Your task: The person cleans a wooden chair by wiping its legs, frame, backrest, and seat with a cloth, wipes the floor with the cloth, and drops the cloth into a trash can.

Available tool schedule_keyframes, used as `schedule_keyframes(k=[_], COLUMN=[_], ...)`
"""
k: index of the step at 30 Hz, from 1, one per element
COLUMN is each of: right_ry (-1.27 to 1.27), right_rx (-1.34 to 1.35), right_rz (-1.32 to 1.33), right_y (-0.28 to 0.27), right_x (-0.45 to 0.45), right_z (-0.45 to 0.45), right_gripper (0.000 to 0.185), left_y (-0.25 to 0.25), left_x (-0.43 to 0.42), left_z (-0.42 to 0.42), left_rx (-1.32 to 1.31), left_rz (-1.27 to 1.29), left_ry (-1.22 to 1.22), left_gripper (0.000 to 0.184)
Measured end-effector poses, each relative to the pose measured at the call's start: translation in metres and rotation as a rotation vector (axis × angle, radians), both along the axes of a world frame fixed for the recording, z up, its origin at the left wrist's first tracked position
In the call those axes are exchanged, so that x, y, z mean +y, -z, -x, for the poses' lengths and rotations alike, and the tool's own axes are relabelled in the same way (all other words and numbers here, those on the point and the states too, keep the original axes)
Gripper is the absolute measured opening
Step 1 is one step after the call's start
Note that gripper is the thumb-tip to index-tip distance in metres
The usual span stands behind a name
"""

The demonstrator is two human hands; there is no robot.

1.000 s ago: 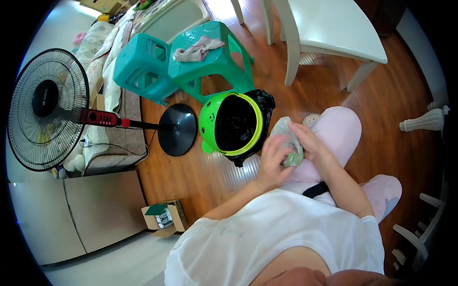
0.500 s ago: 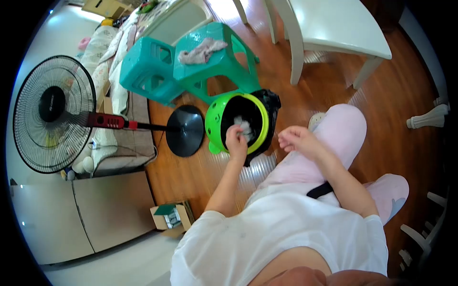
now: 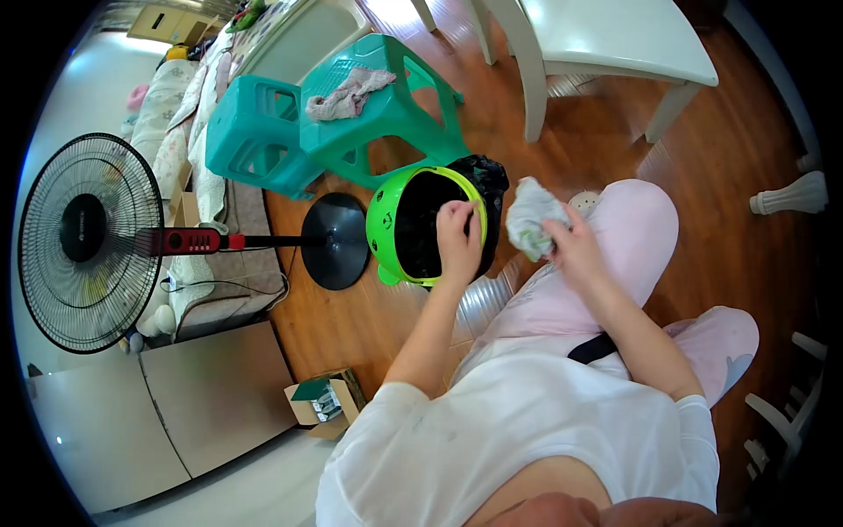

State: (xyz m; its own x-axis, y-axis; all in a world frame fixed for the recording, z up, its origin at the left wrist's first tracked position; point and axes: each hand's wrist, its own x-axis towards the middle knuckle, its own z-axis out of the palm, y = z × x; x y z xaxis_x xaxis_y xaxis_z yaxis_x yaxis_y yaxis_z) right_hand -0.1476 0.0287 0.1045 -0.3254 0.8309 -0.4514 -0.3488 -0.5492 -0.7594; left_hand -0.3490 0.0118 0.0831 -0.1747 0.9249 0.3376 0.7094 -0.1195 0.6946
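Note:
A crumpled pale cloth with green patches (image 3: pixel 532 220) hangs from my right hand (image 3: pixel 575 250), its fingers closed on one edge. Over the mouth of the bright green bin (image 3: pixel 383 220), my left hand (image 3: pixel 460 241) has its fingers curled together near the yellow-green rim. Whatever those fingers may hold is hidden. A black bag (image 3: pixel 493 184) lines the bin and folds out over its far right side. The cloth is to the right of the bin, apart from it.
Two teal stools (image 3: pixel 386 132) stand behind the bin, one with a pinkish rag (image 3: pixel 351 94) on top. A standing fan (image 3: pixel 83 237) with a black base (image 3: pixel 335 241) is at left. An open carton (image 3: pixel 327 404) sits lower left. A white chair (image 3: pixel 615 44) is upper right.
Half a second ago a pale item was at my left hand over the bin and my right hand showed no cloth. Now the cloth is in my right hand; my left hand has shifted toward the rim.

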Motion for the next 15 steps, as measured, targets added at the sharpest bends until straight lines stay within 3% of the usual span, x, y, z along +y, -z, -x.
schedule_keyframes(k=[1,4,6,10,15], right_ry=[0.152,0.135,0.129,0.133,0.127], right_rx=[0.145,0.205,0.203,0.239,0.250], right_rz=[0.084,0.115,0.125,0.093,0.122], right_y=[0.001,-0.003,-0.003,-0.001,-0.006], right_x=[0.002,0.002,0.002,0.001,0.007], right_z=[0.000,-0.003,-0.005,-0.010,-0.015], right_gripper=[0.042,0.040,0.039,0.037,0.036], left_y=[0.016,0.038,0.041,0.050,0.055], left_x=[0.010,0.028,0.037,0.041,0.037], left_z=[0.013,0.024,0.022,0.014,0.018], left_rx=[0.190,0.357,0.456,0.570,0.691], left_rz=[0.036,0.092,0.271,0.314,0.180], left_ry=[-0.036,-0.037,-0.018,-0.088,-0.063], left_gripper=[0.027,0.035,0.041,0.041,0.030])
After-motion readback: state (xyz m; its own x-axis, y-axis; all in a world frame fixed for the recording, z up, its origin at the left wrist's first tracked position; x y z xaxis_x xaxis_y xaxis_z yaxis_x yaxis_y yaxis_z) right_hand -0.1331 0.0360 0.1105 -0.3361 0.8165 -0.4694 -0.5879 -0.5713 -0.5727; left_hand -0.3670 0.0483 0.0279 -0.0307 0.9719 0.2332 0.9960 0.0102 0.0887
